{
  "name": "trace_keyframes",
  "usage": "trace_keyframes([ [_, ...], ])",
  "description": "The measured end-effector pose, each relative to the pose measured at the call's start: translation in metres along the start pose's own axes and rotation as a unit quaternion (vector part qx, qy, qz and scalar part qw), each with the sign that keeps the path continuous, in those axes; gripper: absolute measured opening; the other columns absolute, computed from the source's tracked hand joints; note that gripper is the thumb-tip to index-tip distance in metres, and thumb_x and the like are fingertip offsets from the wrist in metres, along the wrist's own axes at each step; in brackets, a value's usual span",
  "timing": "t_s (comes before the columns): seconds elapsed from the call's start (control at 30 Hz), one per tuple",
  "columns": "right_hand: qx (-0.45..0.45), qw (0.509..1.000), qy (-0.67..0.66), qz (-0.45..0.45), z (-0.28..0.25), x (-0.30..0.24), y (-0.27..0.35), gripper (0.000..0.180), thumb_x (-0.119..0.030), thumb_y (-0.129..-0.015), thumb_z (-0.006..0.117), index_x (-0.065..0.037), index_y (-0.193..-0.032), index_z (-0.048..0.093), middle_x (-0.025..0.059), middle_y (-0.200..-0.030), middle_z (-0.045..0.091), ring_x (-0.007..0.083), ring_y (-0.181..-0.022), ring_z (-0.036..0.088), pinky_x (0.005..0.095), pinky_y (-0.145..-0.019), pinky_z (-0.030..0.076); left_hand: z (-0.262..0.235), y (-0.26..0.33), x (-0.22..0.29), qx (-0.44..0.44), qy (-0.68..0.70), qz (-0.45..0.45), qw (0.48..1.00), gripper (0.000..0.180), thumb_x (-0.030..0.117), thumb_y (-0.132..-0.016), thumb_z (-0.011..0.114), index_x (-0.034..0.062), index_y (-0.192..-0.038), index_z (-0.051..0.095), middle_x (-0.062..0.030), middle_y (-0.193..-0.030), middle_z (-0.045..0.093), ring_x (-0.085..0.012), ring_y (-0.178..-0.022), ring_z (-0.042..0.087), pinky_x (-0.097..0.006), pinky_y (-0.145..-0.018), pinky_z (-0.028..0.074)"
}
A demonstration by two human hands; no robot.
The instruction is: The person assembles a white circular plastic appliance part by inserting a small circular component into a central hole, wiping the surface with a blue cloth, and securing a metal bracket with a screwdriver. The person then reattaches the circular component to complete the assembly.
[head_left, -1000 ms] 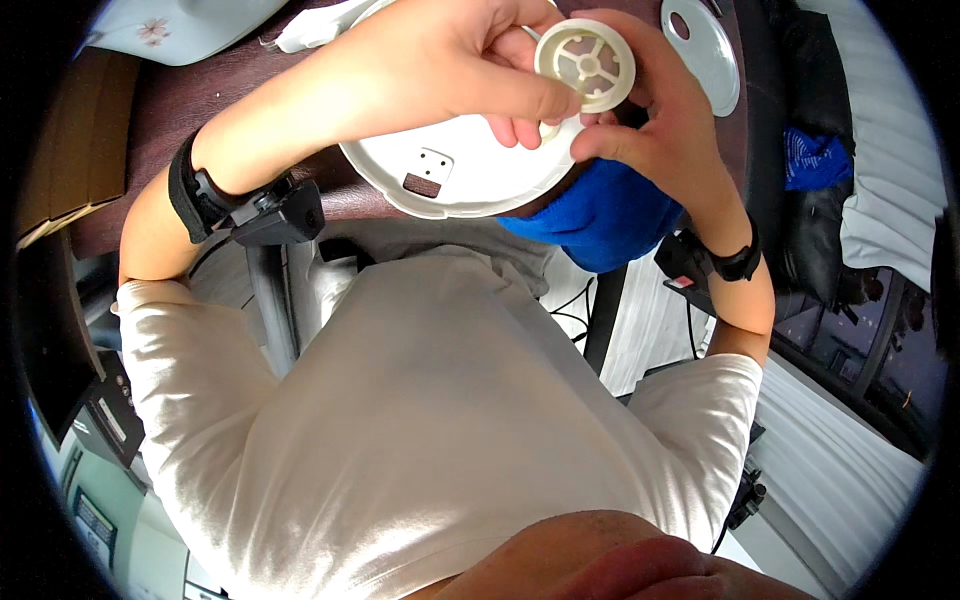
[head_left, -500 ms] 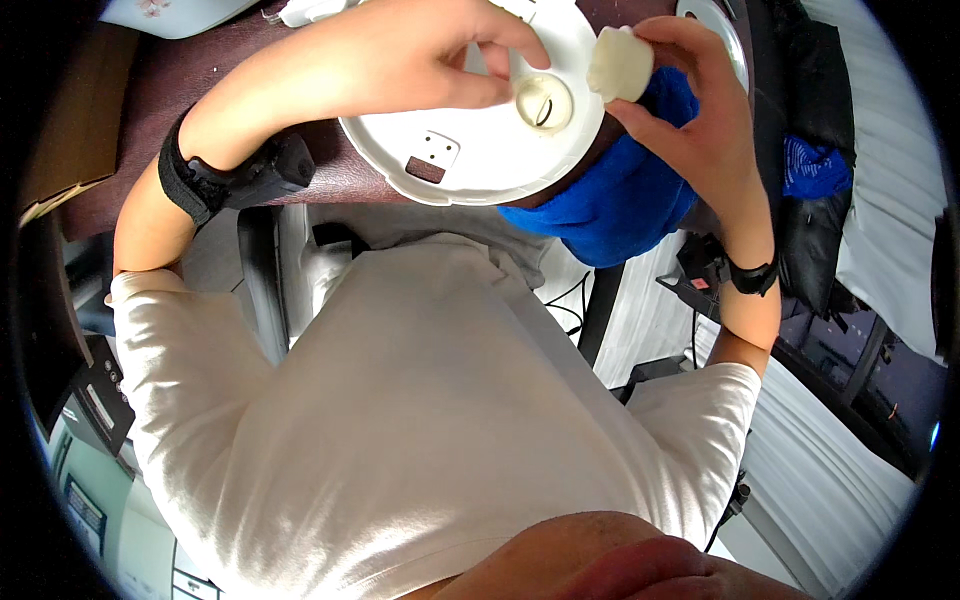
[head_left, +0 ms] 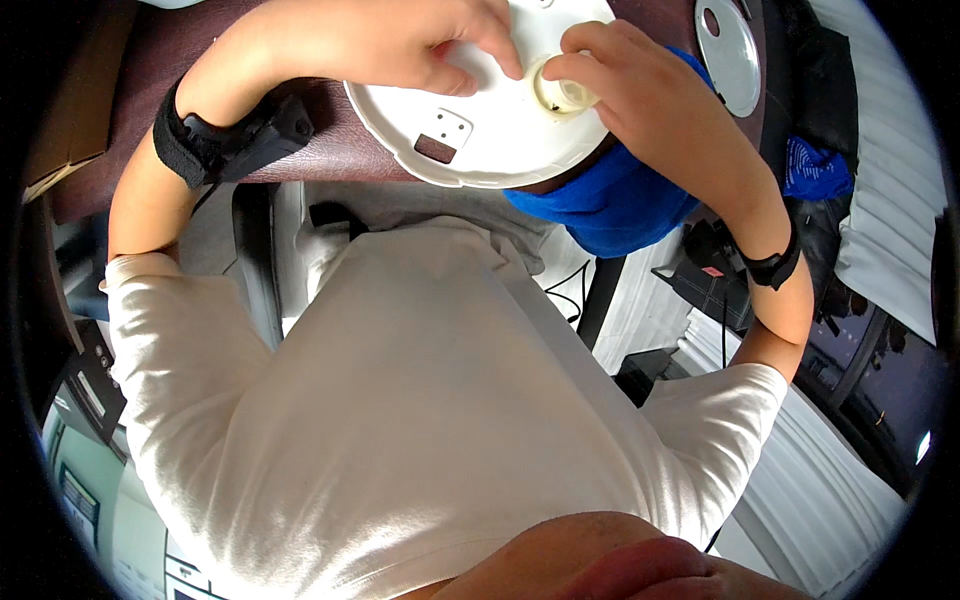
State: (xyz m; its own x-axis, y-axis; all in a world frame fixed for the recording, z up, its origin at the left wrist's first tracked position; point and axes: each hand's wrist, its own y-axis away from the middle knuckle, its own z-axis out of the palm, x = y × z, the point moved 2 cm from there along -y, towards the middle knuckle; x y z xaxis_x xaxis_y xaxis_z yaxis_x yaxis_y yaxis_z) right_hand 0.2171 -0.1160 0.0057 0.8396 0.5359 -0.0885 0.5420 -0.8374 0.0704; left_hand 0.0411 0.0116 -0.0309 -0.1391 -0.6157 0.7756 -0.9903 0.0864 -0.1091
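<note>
A round white plastic disc (head_left: 500, 150) with a raised rim lies on the table. It has a rectangular opening at its near left and a cream ring-shaped fitting (head_left: 541, 97) near its middle. With bent fingers, my right hand (head_left: 650, 95) grips a small cream plastic cap (head_left: 575, 95) at that fitting. The fingers partly hide the cap, so how deep it sits cannot be told. My left hand (head_left: 430, 45) is over the disc's left side, holding nothing. Its thumb and index finger are apart, the index fingertip beside the fitting.
A blue towel (head_left: 610, 205) hangs over the table's near edge beside the disc. On the dark red tabletop (head_left: 335, 135), a white oval plate (head_left: 727, 60) with a hole lies at the far right. A cardboard box (head_left: 75, 110) stands left. Black straps circle both my forearms.
My right hand has brought the cream cap leftward and down from above the disc's right edge to the ring fitting. My left hand has shifted slightly left and farther away.
</note>
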Motion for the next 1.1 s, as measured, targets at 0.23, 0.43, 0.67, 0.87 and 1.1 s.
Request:
trace_keyframes([
  [0.23, 0.004, 0.998, 0.045, -0.05, -0.001, -0.007, -0.009, 0.027, -0.007, -0.076, 0.063, -0.008, -0.103, 0.061, 0.0055, -0.105, 0.057, 0.0216, -0.101, 0.056, 0.0302, -0.088, 0.05, 0.0, 0.003, 0.001, 0.006, -0.024, 0.006, 1.0, 0.033, 0.0, -0.08, 0.065, 0.006, -0.113, 0.064, -0.0087, -0.112, 0.054, -0.0235, -0.095, 0.058, -0.031, -0.077, 0.05],
  [0.43, -0.033, 0.998, 0.037, -0.044, 0.005, -0.009, -0.004, 0.031, -0.006, -0.077, 0.062, -0.007, -0.109, 0.061, 0.0089, -0.115, 0.058, 0.0249, -0.109, 0.055, 0.0315, -0.094, 0.049, 0.001, 0.003, -0.001, 0.006, -0.03, 0.01, 0.999, 0.032, 0.0, -0.08, 0.065, 0.0056, -0.112, 0.064, -0.0088, -0.112, 0.055, -0.024, -0.096, 0.059, -0.032, -0.078, 0.051],
  [0.67, -0.039, 0.999, 0.004, -0.02, 0.002, -0.009, -0.001, 0.035, -0.006, -0.083, 0.062, -0.008, -0.118, 0.059, 0.0092, -0.121, 0.058, 0.0268, -0.112, 0.058, 0.031, -0.094, 0.05, 0.002, 0.005, 0.001, 0.008, -0.043, 0.003, 0.999, 0.032, 0.001, -0.081, 0.065, 0.0035, -0.112, 0.063, -0.0099, -0.115, 0.055, -0.026, -0.097, 0.059, -0.033, -0.081, 0.05],
  [0.87, -0.076, 0.996, 0.039, -0.034, -0.002, -0.012, -0.006, 0.04, -0.007, -0.08, 0.066, -0.007, -0.12, 0.059, 0.0093, -0.12, 0.059, 0.0258, -0.112, 0.058, 0.0309, -0.094, 0.05, -0.003, 0.005, 0.003, -0.002, -0.01, 0.038, 0.999, 0.032, 0.005, -0.083, 0.064, 0.0008, -0.114, 0.061, -0.011, -0.111, 0.057, -0.0255, -0.097, 0.059, -0.033, -0.082, 0.05],
  [1.1, -0.123, 0.988, 0.08, -0.045, 0.002, -0.014, -0.008, 0.041, -0.007, -0.079, 0.066, -0.007, -0.12, 0.059, 0.009, -0.118, 0.06, 0.0245, -0.112, 0.057, 0.0311, -0.093, 0.051, -0.017, 0.003, 0.01, -0.075, 0.053, -0.018, 0.996, 0.033, 0.007, -0.084, 0.061, -0.0038, -0.115, 0.058, -0.0143, -0.112, 0.056, -0.0301, -0.101, 0.057, -0.036, -0.086, 0.045],
])
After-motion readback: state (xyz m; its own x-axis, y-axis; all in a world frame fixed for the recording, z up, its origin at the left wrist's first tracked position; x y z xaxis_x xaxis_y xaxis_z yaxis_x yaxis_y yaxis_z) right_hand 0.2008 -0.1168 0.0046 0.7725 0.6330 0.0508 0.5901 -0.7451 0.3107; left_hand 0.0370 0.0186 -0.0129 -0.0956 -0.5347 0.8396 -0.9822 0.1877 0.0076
